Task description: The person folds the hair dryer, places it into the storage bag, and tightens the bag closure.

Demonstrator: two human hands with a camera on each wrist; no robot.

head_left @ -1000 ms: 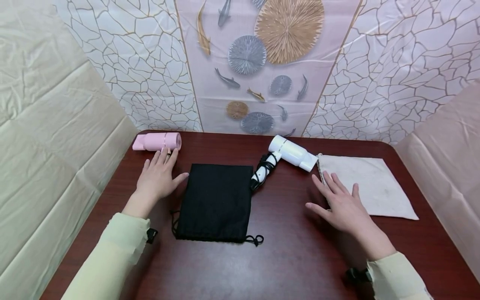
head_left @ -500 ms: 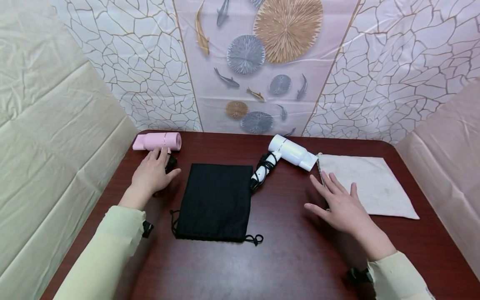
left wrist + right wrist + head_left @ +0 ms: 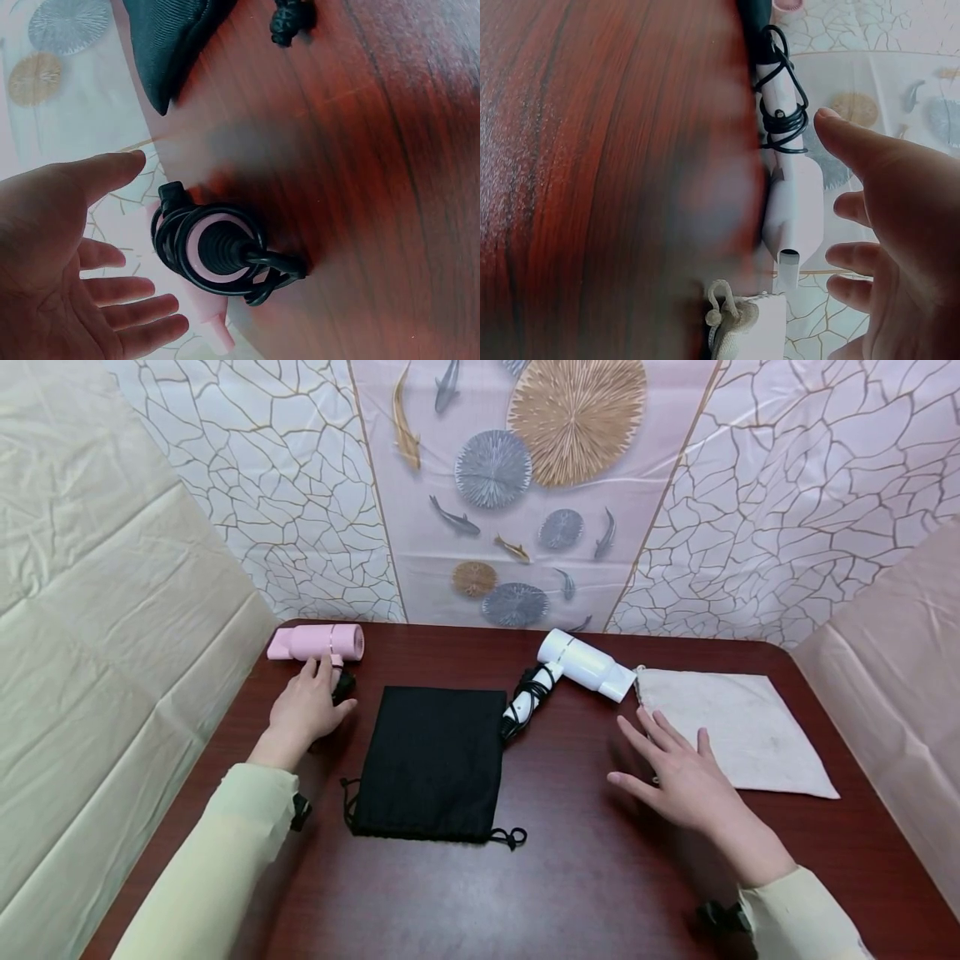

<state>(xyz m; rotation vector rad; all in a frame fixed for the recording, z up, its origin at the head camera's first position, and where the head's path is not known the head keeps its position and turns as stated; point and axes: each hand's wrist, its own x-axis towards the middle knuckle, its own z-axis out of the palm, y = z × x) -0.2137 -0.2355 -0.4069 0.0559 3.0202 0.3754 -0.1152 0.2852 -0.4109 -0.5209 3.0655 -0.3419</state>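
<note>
A pink hair dryer [image 3: 311,642] lies at the back left of the table. Over its handle hovers my left hand [image 3: 302,708], thumb spread from the fingers. In the left wrist view the handle end, wrapped in a black cord [image 3: 174,244], stands apart from that hand [image 3: 67,255]. My right hand [image 3: 678,777] is held above the table with fingers spread, beside a cream drawstring pouch [image 3: 757,727] whose left edge it partly hides. A white hair dryer [image 3: 585,664], its black cord wound round the handle, lies beyond the right hand. Both hands hold nothing.
A black drawstring pouch [image 3: 431,760] lies flat between the hands, its top right side close to the white dryer's handle. The dark red table [image 3: 480,902] ends at a patterned cloth backdrop [image 3: 300,510], with pale cloth walls on both sides.
My left hand has shifted slightly left, its fingers now closer together, baring more of the pink dryer's corded handle. The right hand has barely moved.
</note>
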